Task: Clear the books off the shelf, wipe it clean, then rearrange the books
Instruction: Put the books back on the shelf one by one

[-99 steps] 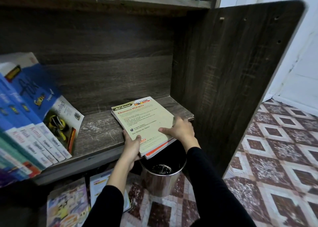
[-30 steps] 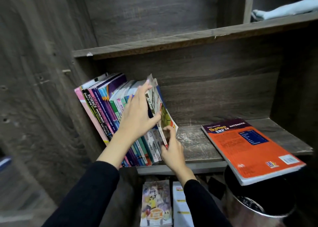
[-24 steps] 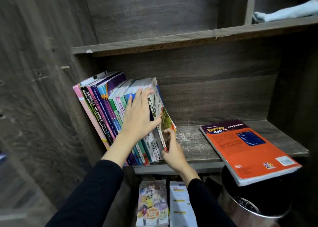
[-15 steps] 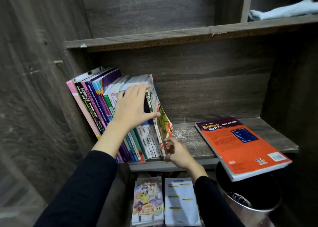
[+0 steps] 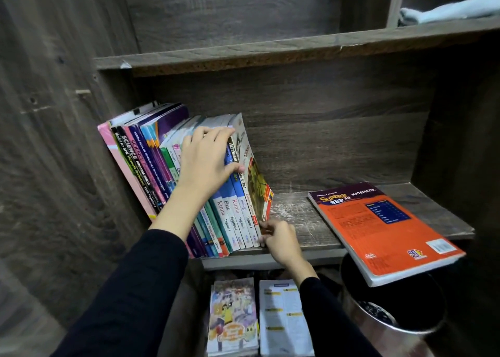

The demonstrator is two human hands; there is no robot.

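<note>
A row of paperback textbooks (image 5: pixel 140 167) stands leaning left at the left end of the dark wooden shelf (image 5: pixel 297 216). The left hand (image 5: pixel 205 164) lies flat on the upper spines, fingers (image 5: pixel 213 134) slightly spread, thumb against the outermost yellow-covered book (image 5: pixel 257 178). The right hand (image 5: pixel 281 240) meets that book's lower front corner with curled fingers; whether they pinch it cannot be told. 1 orange maths book (image 5: pixel 384 226) lies flat at the right, overhanging the edge.

Orange book (image 5: pixel 384 232), black sleeves (image 5: pixel 140 297)
</note>
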